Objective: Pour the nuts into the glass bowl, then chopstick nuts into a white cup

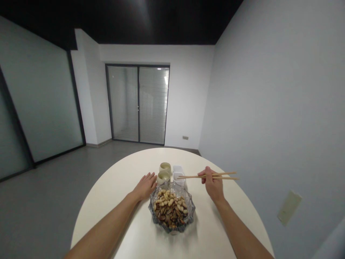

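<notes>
A cut-glass bowl (pixel 190 210) heaped with mixed nuts stands on the round white table (pixel 118 187) in front of me. My left hand (pixel 146 185) lies flat on the table, fingers together, touching the bowl's far-left rim. My right hand (pixel 212 184) hovers right of the bowl and grips a pair of wooden chopsticks (pixel 194 176), held level with their tips pointing left above two small white square cups (pixel 178 176). Two small round pale-green cups (pixel 164 172) stand just behind the bowl, beside the white ones.
The table's curved edge runs round the far side, close to the grey wall (pixel 269 118) on the right. Grey floor lies beyond on the left. Glass partitions and a double glass door (pixel 138 104) with blinds close the far end.
</notes>
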Tool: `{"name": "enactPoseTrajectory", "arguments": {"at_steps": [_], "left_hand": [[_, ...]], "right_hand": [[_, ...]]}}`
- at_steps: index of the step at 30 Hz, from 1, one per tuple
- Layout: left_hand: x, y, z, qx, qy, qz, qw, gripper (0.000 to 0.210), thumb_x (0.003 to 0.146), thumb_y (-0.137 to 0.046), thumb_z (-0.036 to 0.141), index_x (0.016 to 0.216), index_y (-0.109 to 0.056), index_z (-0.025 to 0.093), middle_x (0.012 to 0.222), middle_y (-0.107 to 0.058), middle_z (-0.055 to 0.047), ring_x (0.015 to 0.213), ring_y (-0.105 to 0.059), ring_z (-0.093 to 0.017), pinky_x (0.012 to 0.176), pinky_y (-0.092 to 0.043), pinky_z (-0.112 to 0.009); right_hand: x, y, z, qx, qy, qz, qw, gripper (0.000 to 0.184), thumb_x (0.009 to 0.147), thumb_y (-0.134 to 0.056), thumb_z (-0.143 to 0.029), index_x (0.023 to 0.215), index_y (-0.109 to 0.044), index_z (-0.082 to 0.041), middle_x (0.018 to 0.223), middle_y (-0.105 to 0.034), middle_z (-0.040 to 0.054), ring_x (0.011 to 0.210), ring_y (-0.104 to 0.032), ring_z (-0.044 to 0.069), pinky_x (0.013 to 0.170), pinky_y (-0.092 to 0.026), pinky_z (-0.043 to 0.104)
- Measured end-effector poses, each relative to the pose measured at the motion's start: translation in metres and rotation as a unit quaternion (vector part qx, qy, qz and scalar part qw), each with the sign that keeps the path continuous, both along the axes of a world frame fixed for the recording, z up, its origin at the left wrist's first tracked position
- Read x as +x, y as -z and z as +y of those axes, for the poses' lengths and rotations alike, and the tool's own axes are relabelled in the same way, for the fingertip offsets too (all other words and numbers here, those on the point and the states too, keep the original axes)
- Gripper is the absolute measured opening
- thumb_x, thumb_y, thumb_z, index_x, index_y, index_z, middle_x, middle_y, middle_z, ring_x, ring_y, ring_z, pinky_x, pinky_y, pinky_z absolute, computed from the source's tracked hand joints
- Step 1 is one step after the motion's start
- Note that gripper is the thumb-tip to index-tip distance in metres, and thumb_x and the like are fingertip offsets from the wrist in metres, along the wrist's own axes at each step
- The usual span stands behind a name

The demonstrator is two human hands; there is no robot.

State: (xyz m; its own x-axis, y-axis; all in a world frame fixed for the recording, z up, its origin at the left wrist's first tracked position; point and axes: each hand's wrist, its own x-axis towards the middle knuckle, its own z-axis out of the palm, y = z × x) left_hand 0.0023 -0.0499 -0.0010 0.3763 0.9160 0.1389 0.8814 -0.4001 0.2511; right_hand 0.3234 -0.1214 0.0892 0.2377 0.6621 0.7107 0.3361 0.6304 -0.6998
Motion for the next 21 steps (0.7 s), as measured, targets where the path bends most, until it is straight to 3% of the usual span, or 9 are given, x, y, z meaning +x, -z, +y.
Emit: {"name": "enactPoseTrajectory", "arguments": {"at_steps": [10,21], "left_hand": [[0.0,-0.003,-0.001,-0.004,0.002,0.014,1.0,0.052,0.109,-0.039,0.035,0.157,-0.047,0.016,0.17,-0.035,-0.015,0.159,-0.027,-0.035,0.128,-0.025,-0.052],[0.001,-0.007,-0.004,-0.01,0.005,0.002,1.0,0.053,0.109,-0.038,0.035,0.158,-0.046,0.016,0.17,-0.034,-0.015,0.159,-0.027,-0.035,0.128,-0.025,-0.054]], "right_hand": [[-0.012,0.002,-0.005,-0.07,-0.102,-0.061,0.99,0.078,0.093,-0.05,-0.081,0.058,-0.074,-0.017,0.036,-0.049,0.0008,0.034,-0.044,0.011,0.036,-0.034,0.021],[-0.013,0.007,-0.003,-0.098,-0.128,-0.123,0.979,0.068,0.097,-0.053,-0.07,0.062,-0.076,-0.016,0.04,-0.05,0.0001,0.038,-0.043,0.012,0.039,-0.032,0.022]]}}
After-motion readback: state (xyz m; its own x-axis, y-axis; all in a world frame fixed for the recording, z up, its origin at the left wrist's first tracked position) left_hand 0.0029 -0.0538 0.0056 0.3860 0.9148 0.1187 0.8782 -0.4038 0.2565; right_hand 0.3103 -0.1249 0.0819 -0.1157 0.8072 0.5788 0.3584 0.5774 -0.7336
